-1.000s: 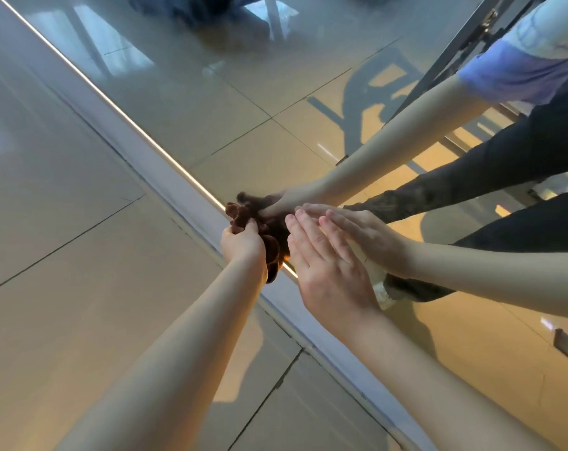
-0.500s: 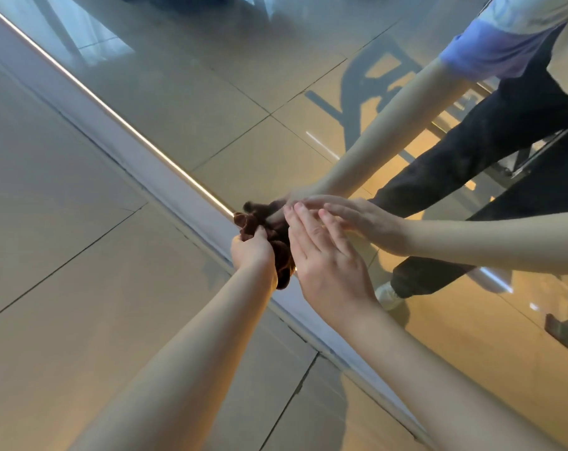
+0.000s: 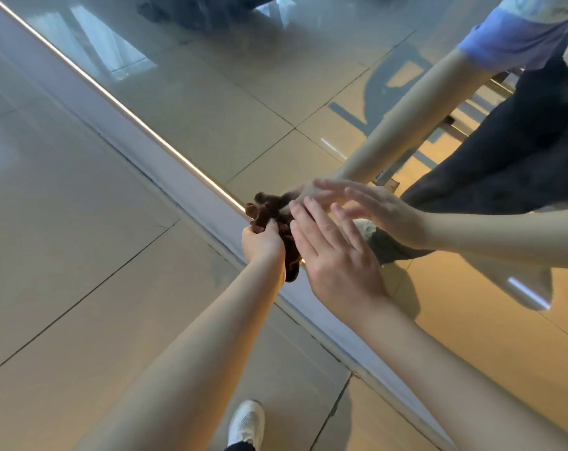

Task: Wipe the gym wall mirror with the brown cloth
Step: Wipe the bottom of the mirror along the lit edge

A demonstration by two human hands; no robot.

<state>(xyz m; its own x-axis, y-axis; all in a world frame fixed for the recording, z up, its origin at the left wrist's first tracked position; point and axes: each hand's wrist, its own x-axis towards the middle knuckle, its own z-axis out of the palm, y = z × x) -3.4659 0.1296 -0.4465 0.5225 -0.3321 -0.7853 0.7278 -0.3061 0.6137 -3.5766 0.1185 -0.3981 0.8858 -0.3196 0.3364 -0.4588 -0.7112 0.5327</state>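
The wall mirror fills the upper right and meets the floor along a pale diagonal strip. My left hand grips a bunched brown cloth and holds it against the mirror's bottom edge. Beside it, my right hand is flat with fingers spread, close to the glass; whether it touches is unclear. The reflections of both arms and the cloth meet my hands in the mirror.
Beige floor tiles cover the lower left. A white shoe shows at the bottom. The mirror reflects dark trousers, a blue sleeve and metal gym equipment frames at the upper right.
My right hand, pressed flat on the glass before, has lifted slightly with its fingers spread. The left hand keeps the cloth at the mirror's bottom edge. The view has tilted down.
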